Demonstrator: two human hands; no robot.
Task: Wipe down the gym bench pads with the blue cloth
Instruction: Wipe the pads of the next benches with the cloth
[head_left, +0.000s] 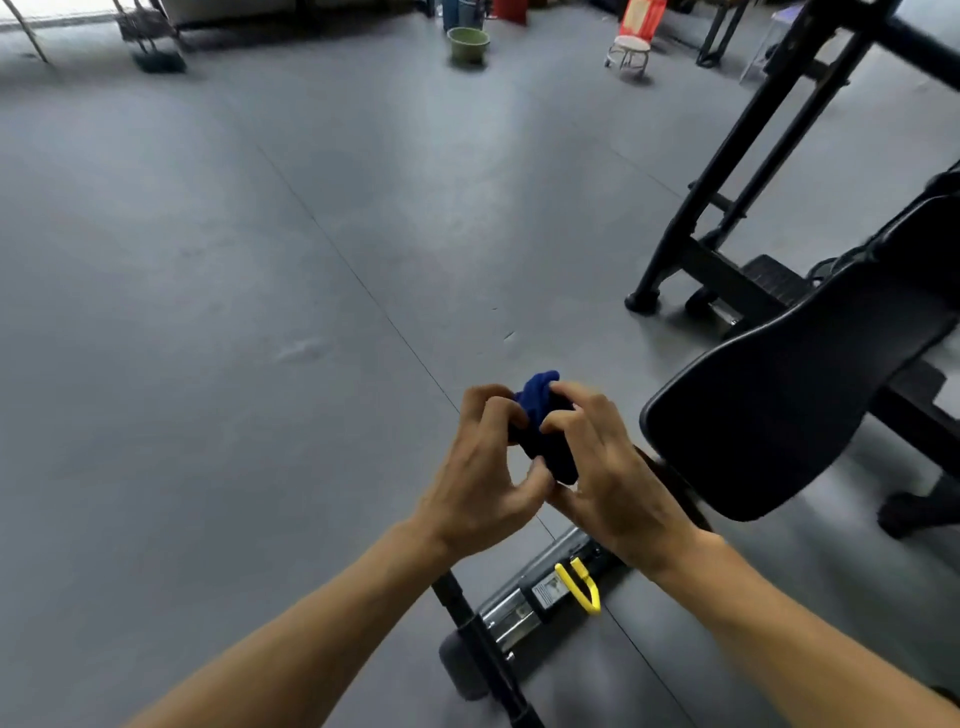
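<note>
The blue cloth (540, 402) is bunched into a small wad in front of me, held between both hands. My left hand (480, 467) grips its left side with curled fingers. My right hand (605, 467) holds the right side, fingers curled over the top. Most of the cloth is hidden between the palms. The black gym bench pad (789, 395) lies just to the right of my hands, slanting up toward the far right. Neither hand touches the pad.
The bench's metal base with a yellow handle (579, 584) lies on the grey floor below my hands. A black rack frame (727, 171) stands at the right. Far back are a green bucket (467, 44) and a small stool (629, 52). Open floor spreads to the left.
</note>
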